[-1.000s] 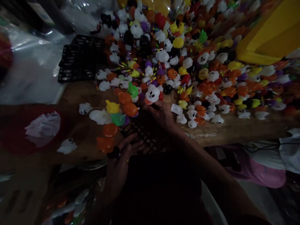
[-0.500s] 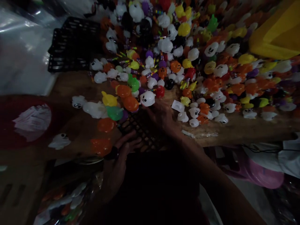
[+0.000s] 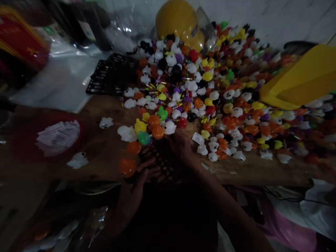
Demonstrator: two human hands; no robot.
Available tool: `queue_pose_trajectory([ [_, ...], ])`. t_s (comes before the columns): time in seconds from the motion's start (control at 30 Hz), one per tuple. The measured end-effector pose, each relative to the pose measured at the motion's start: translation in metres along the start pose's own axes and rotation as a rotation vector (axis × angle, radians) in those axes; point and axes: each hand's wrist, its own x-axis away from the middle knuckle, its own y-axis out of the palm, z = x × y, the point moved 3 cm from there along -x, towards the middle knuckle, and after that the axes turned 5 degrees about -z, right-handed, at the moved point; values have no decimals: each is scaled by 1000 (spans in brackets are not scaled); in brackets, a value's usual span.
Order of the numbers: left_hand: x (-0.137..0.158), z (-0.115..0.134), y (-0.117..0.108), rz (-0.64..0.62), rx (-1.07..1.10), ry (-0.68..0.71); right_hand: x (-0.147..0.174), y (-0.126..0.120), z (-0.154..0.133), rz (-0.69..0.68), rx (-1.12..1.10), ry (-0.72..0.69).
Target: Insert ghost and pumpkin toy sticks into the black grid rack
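Observation:
A black plastic grid tray (image 3: 157,159) lies at the front edge of the wooden table. My left hand (image 3: 141,176) rests at its left side, fingers stretched over the lattice and apart. My right hand (image 3: 181,145) reaches to the tray's far right part; its fingertips are lost in shadow, near a white toy head (image 3: 169,127) with a dark face. Beside the tray stand round plastic toy heads: two orange ones at its back, a green one (image 3: 144,138), a yellow one (image 3: 140,126) and a white one (image 3: 127,133). An orange piece (image 3: 127,168) sits close to my left hand.
Many colourful small toys (image 3: 236,112) are heaped across the back and right. A yellow scoop-like container (image 3: 299,80) and a yellow helmet (image 3: 178,21) stand among them. More black grids (image 3: 112,75) lie back left. A red dish (image 3: 26,140) holds paper slips (image 3: 59,136).
My view has tilted upward, bringing the wall and yellow helmet into sight. Both hands stay about where they were at the black grid tray.

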Motion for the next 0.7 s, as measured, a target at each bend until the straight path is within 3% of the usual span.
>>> queue_pose_trajectory([
  [0.13,-1,3,-1,-3,8,31,6,-9,-2,-22,-96,-26],
  [0.23,-2,6,-2,-5,31,33,0,-31,0,-45,-86,-31],
  [0.33,-2,8,1,1,86,10,-32,-61,5,23,143,0],
  [0.4,-3,8,3,-5,108,6,-64,-71,8,-33,368,-33],
  [0.53,-7,7,4,-32,58,20,-115,-62,14,-333,734,-198],
  [0.7,-13,-5,-13,-8,-83,25,-129,-52,26,-380,848,-270],
])
